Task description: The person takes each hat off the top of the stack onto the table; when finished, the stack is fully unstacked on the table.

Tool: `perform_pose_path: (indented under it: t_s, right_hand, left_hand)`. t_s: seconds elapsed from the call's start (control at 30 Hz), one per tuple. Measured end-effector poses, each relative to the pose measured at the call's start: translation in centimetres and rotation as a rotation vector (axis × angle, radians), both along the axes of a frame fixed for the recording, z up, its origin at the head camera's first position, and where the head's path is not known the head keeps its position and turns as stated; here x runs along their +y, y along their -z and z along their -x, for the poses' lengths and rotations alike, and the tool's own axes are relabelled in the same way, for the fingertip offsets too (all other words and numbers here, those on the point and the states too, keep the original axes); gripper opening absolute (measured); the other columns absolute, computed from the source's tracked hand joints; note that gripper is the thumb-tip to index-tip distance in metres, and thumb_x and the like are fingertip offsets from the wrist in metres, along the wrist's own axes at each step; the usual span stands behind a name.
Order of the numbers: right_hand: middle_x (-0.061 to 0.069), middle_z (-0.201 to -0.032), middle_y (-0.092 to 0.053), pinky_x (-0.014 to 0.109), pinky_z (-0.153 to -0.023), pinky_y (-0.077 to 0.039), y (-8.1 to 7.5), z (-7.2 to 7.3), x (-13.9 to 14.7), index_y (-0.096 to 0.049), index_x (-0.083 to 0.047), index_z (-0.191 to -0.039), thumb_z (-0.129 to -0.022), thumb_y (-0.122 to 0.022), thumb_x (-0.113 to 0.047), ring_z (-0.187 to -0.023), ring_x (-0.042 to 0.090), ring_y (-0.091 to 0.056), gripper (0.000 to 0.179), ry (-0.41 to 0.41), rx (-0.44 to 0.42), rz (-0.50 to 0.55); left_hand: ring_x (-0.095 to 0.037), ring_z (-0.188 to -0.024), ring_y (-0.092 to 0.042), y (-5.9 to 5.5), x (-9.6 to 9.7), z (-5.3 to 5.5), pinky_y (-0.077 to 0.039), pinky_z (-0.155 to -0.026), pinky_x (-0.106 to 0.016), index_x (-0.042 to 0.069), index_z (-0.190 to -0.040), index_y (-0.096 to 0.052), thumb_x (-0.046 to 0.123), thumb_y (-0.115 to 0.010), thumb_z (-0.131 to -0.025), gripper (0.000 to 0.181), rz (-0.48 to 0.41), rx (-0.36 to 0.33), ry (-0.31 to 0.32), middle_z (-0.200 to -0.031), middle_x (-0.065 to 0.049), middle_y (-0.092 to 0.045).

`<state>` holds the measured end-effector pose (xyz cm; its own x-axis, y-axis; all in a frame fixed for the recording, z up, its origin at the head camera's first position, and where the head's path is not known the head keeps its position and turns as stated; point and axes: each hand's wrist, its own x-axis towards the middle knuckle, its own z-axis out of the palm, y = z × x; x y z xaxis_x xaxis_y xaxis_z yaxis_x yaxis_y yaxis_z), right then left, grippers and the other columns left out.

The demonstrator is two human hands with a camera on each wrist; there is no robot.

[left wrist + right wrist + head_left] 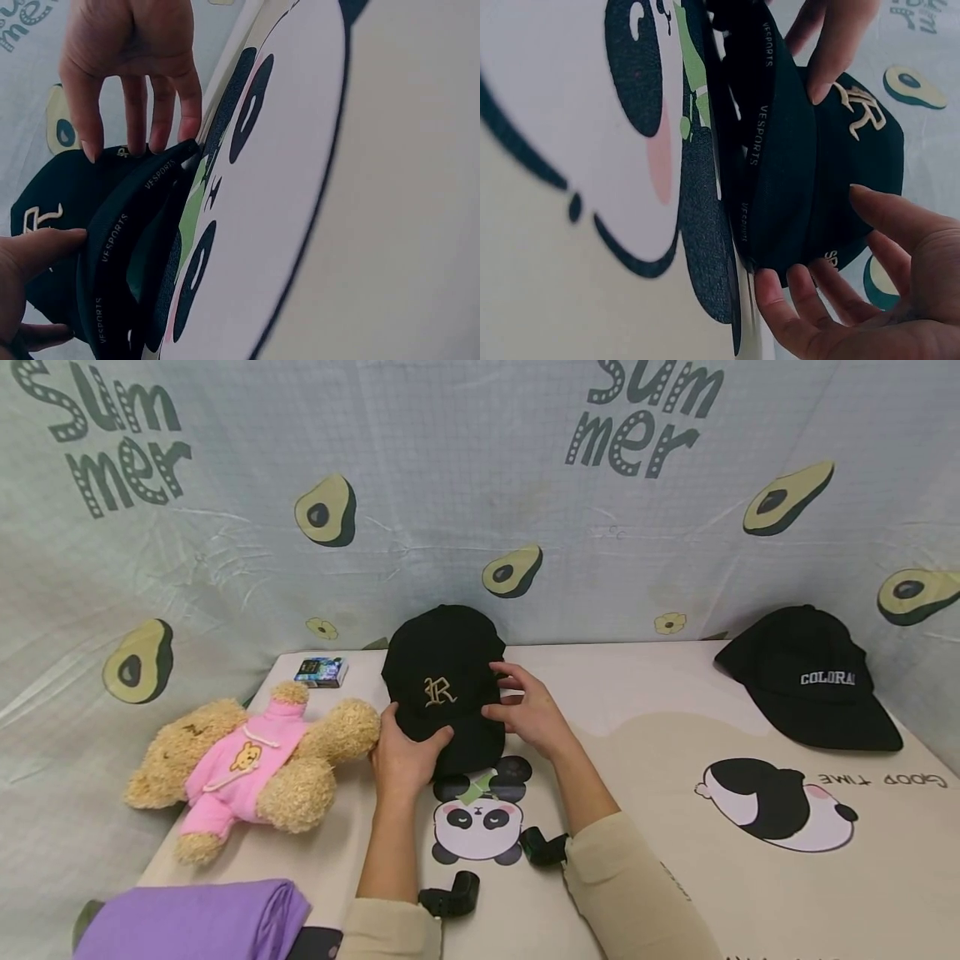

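A black baseball cap point(444, 668) with a gold letter R on its front stands at the back of the table. My left hand point(408, 752) grips its left side low down, the thumb laid across the front and the other fingers behind. At the right side, the thumb and curled fingertips of my right hand point(532, 710) hold the cap's edge. In the right wrist view, that hand's thumb lies near the emblem of the cap point(802, 172). The inner band of the cap point(112, 240), printed VESPORTS, faces the left wrist camera.
A teddy bear point(247, 760) in pink clothes lies left of the hands, a small box point(322, 672) behind it. Folded purple cloth point(198, 920) is at the front left. Another black cap point(810, 681) sits at the far right. A patterned curtain point(435, 485) hangs behind the table.
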<state>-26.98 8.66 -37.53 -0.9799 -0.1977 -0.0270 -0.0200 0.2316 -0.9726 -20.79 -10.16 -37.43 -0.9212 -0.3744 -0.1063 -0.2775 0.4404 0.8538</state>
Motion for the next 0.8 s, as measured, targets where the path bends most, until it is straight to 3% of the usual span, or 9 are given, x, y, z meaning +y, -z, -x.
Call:
perform_pose_path:
  t_s: [0.8]
  right_hand:
    - [0.012,-0.153,-0.050,0.043,-0.085,-0.059,-0.48,-0.60,0.23,-0.050,-0.024,-0.152,-0.091,-0.074,-0.010,-0.121,0.033,-0.058,0.066,-0.009,0.015,0.018]
  left_hand:
    - [-0.050,-0.149,-0.028,-0.47,0.44,-0.23,-0.026,-0.122,-0.062,0.008,-0.162,-0.028,0.036,-0.075,-0.089,0.091,0.046,-0.017,0.042,-0.163,-0.025,-0.035]
